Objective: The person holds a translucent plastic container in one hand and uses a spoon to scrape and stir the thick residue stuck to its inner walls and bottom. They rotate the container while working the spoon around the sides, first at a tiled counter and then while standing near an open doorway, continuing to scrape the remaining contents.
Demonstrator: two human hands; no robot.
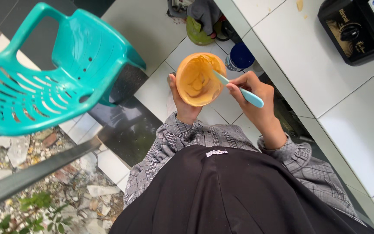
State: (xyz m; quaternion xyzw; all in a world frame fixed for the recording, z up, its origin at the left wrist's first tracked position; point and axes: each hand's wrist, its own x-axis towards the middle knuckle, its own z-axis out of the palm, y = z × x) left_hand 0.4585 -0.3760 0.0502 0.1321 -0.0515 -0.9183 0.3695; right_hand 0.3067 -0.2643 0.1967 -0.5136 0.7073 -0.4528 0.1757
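Worktop [325, 69] of white tile fills the right of the view, to the right of the orange bowl [200, 79], which serves as the landmark; a black appliance [356, 28] sits on it, up and well to the right of the bowl. A teal plastic chair [53, 73] stands well to the left of the bowl on the tiled floor [152, 26]. Below the bowl come the person's black garment [239, 195] and checked grey sleeves [187, 138]. Just above and to the right of the bowl, down on the floor, is a dark blue lid or can [241, 55], and above the bowl lies a green thing [198, 32] with grey cloth over it. The bowl itself is held in the air, tilted so its inside shows, smeared with an orange paste. The left hand [183, 102] cups it from beneath, fingers wrapped round the underside and thumb at the left rim. The right hand [252, 93], just to the right of the bowl, pinches the pale blue handle of a spatula [238, 89] between thumb and fingers; the blade reaches over the right rim into the bowl and touches the paste. To stir well, I judge the bowl should stay firmly cupped and tilted toward the blade, with the blade pressed flat along the wall so that the paste is drawn off the sides and nothing slips over the rim.
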